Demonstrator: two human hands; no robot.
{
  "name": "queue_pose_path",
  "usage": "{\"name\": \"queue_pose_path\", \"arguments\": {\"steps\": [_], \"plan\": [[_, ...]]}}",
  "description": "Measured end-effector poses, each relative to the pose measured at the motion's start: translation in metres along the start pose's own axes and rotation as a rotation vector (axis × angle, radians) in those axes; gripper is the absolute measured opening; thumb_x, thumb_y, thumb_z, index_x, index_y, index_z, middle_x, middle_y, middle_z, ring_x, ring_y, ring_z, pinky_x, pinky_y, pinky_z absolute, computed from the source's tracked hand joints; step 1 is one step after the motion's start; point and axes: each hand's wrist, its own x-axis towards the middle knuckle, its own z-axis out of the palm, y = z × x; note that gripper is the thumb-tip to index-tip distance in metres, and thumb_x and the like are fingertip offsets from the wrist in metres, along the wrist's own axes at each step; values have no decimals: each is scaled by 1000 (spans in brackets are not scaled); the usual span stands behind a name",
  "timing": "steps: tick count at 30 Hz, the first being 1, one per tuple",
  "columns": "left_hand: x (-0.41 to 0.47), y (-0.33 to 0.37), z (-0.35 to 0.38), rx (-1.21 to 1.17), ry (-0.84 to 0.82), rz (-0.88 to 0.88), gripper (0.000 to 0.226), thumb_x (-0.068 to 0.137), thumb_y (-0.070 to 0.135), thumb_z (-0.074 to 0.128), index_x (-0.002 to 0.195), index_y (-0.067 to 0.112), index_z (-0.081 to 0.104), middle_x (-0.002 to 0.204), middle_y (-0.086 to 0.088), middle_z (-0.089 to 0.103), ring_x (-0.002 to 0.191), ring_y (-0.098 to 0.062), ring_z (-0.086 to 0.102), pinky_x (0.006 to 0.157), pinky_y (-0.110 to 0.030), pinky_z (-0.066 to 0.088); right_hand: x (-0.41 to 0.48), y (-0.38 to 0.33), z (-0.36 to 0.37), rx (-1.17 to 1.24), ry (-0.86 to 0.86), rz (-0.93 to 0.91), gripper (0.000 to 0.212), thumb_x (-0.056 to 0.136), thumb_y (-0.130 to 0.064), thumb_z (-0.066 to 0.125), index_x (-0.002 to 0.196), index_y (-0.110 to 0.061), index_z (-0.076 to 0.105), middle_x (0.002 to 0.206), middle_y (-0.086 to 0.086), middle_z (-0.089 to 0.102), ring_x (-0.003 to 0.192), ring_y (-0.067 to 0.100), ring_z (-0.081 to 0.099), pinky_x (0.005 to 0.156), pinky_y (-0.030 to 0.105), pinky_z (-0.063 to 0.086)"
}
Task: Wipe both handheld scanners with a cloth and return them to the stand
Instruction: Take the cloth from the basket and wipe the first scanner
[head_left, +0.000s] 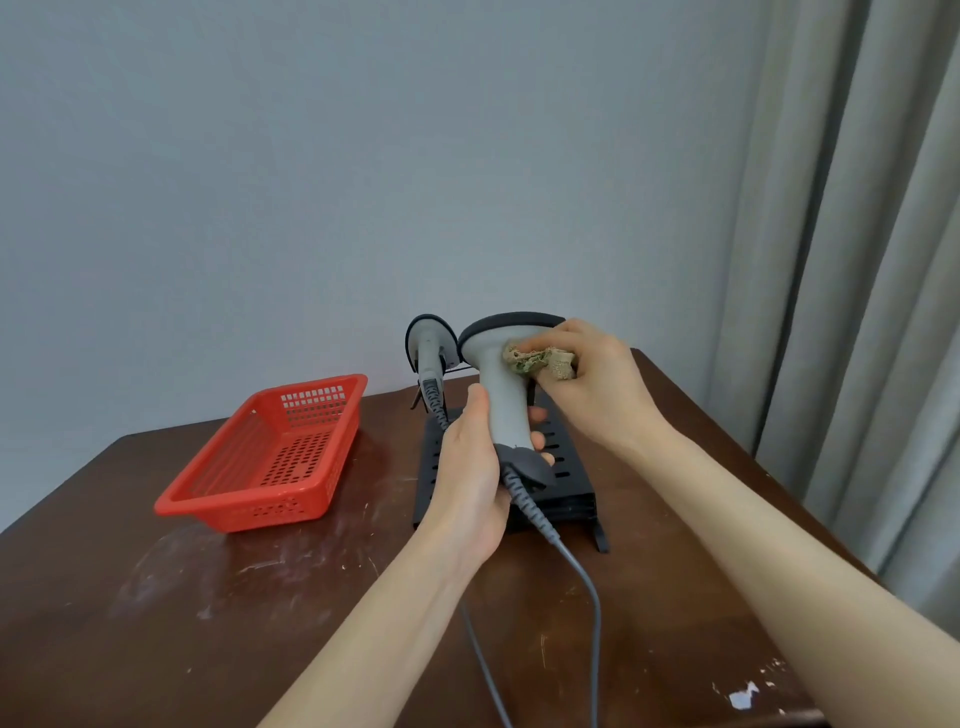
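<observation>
My left hand grips the handle of a grey handheld scanner, held upright above the black stand. My right hand presses a crumpled tan-green cloth against the right side of that scanner's head. The second grey scanner rests at the stand's far left end, head up, apart from both hands. Grey cables run from the scanners toward the table's near edge.
A red perforated plastic basket with nothing in it sits to the left of the stand on the scuffed brown table. A grey wall stands behind the table and grey curtains hang at the right.
</observation>
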Motion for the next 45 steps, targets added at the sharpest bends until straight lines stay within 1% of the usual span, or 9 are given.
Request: {"name": "queue_pose_path", "arguments": {"steps": [5,12,15,19,25,29,33,40,45], "plan": [[3,3,-4,-23,23,18,43,100,44,34,89,14,63,66,-6,61,48,-14,52,46,-26,50,-21,-13,-1,372,-188,49,28,78,9,58,82,-15,73,88,-2,64,63,18,67,58,27,51],[2,1,-1,-61,-7,-27,53,98,51,33,105,5,60,66,-8,58,46,-15,48,44,-26,47,6,-10,0,35,42,5,28,81,-4,57,91,-25,73,88,-10,57,85,13,58,71,25,46],[4,1,0,-52,-2,-5,52,98,51,33,98,8,62,63,-6,59,46,-15,49,44,-26,47,1,-14,0,145,-28,15,29,81,-2,58,84,-27,71,88,-11,59,79,12,61,67,22,47],[7,-2,-2,-52,-23,19,53,98,52,30,102,10,62,66,-5,62,46,-14,50,44,-25,45,-15,-20,-2,305,-223,13,27,80,1,58,79,-23,71,87,-6,63,54,25,66,55,43,55],[4,-10,1,-77,-12,-20,43,100,44,36,102,7,57,60,-4,54,45,-14,44,40,-23,39,10,-12,0,-59,-55,-12,29,84,-12,54,97,-30,72,95,-8,61,88,16,59,73,36,50],[6,-12,-1,-86,5,23,43,100,44,35,103,8,58,63,-6,54,46,-14,45,40,-24,39,0,-18,2,28,-133,-16,28,83,-13,54,84,-35,70,91,-11,58,84,15,61,74,38,50],[4,-14,-3,-62,31,40,56,97,53,29,86,12,66,61,-6,57,48,-16,48,40,-25,40,-13,-24,1,175,-337,20,21,78,-16,53,74,-29,70,83,-11,58,53,23,66,59,44,53],[3,-10,1,-23,35,52,51,97,54,29,90,14,61,64,-7,49,48,-15,41,42,-25,35,10,-19,3,-22,-110,12,28,84,-14,53,95,-31,72,97,-5,61,91,19,59,80,46,50],[8,-7,-5,-18,10,102,65,93,64,26,81,14,66,62,-7,59,50,-18,51,45,-27,40,-18,-24,8,259,-281,48,19,79,-13,55,77,-22,72,83,-11,60,56,26,64,54,48,56]]}}
